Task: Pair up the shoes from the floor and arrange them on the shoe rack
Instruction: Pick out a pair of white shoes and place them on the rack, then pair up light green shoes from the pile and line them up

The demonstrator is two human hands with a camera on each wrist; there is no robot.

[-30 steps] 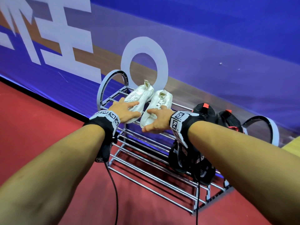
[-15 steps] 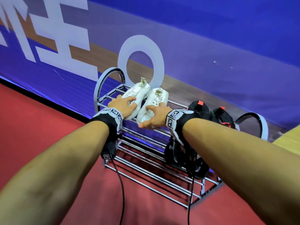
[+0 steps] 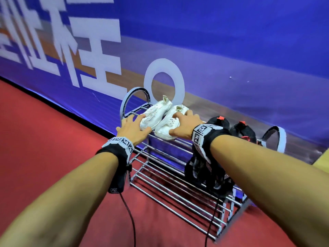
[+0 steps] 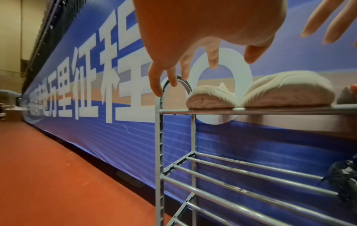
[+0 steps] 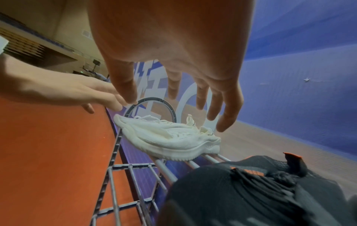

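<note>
With both hands (image 3: 132, 130) (image 3: 183, 124) spread, holding nothing, the person should lift clear gently, leaving the white shoes (image 3: 164, 120) paired on the rack (image 3: 178, 186).

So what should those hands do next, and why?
Probably draw both hands back from the rack. The white shoes already sit side by side on the shoe rack's top tier, and the left hand and right hand are open above them, gripping nothing.

The blue banner (image 4: 100, 85) carries large white Chinese characters 万里征程, then a white ring at about three o'clock of them; smaller print is unreadable
</note>
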